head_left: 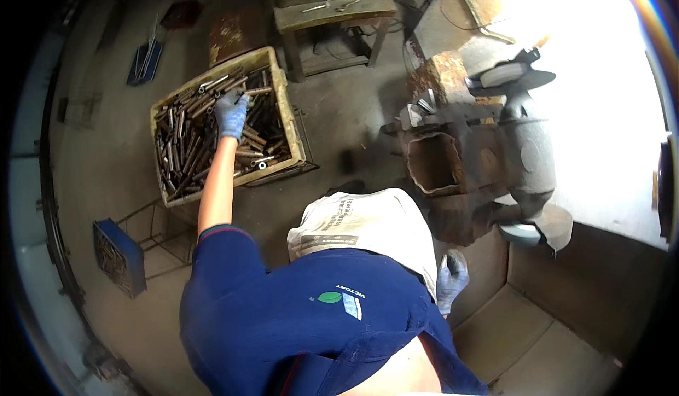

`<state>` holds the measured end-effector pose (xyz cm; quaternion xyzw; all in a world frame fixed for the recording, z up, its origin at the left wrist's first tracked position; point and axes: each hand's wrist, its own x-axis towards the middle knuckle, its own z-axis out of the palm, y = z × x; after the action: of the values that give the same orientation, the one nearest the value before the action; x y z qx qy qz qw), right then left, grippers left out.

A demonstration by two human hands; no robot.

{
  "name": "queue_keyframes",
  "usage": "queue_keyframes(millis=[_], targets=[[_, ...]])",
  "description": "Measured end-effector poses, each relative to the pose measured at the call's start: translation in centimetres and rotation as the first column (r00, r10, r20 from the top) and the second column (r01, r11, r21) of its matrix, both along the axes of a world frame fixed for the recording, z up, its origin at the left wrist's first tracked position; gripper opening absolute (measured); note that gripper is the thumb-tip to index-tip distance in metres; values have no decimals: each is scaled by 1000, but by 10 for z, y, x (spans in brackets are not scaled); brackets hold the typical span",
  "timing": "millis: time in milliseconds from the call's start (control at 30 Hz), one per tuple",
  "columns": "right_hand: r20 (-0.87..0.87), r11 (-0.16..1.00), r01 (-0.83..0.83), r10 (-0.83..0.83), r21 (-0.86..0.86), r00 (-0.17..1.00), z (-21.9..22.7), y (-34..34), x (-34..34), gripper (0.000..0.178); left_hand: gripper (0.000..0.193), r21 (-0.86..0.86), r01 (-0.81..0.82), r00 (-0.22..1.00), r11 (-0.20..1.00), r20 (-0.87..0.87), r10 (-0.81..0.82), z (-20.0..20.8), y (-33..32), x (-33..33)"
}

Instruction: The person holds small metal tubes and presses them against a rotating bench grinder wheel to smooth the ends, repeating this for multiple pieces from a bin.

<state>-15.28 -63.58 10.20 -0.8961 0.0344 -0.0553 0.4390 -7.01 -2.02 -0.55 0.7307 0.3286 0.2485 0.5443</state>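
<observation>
Metal tubes fill a yellowed plastic crate that stands on the concrete floor, ahead and to my left. From my remote station I read the scene by size. Largest is the bench grinder on its rusty stand to my right, with a wheel at each end. Next comes the crate, then a small wooden table behind it, and a blue bin of similar parts lower left.

My left hand, gloved, reaches at full arm's length into the crate, fingers curled down among the upper tubes. I cannot tell whether they pinch one yet. My right hand, also gloved, hangs by my hip, loosely curled and holding nothing.

To do this step well, in my judgement:
- Select one tube lying on top, not one buried.
- Grip it near the middle.
- Lift it straight up so neighbouring tubes do not snag.
- Keep the right hand clear of the grinder.
</observation>
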Motion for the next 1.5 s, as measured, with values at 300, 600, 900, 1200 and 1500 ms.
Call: queue_keyframes(millis=[300,600,900,1200,1500], targets=[[262,956,-275,241,103,935,69,62,73,39,22,-443,808,567,389,404,-718,148,-291,73],[352,988,147,-158,58,922,57,25,40,36,28,-730,644,233,-230,474,-849,133,-424,77],[349,896,390,-443,214,826,34,3,30,22,27,-658,684,-30,-316,408,-913,115,-487,107],[417,814,550,-573,188,705,25,-7,29,25,17,-471,864,-20,-180,326,-945,107,-526,102],[380,820,566,-552,84,742,-7,-38,38,26,11,-615,766,65,-186,361,-930,78,-569,119]])
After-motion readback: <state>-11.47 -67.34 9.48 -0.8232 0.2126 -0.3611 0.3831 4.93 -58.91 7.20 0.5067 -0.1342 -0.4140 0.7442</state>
